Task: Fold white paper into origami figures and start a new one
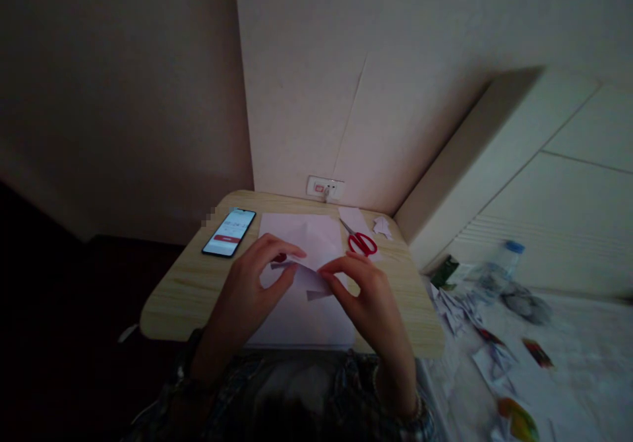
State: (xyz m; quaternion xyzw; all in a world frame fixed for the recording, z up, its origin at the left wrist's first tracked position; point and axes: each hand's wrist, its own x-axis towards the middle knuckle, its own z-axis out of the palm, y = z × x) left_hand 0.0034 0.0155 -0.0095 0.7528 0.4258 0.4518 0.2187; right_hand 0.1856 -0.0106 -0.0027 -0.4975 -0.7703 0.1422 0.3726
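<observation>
Between my two hands is a folded piece of white paper (312,280), held just above a stack of white sheets (301,326) on a small wooden table. My left hand (257,276) pinches its left end between thumb and forefinger. At the right end, my right hand (363,290) grips the paper the same way, with fingertips pressed together. Past my right hand lie red-handled scissors (362,244), their blades pointing away to the upper left. A paper strip (351,216) lies partly under them.
A phone with a lit screen (229,233) lies on the table's (180,290) left side. Small paper cutouts (382,227) lie at the far right. Behind is a wall socket (325,188) with a plug. To the right, a bed holds a water bottle (499,270) and paper scraps (452,307).
</observation>
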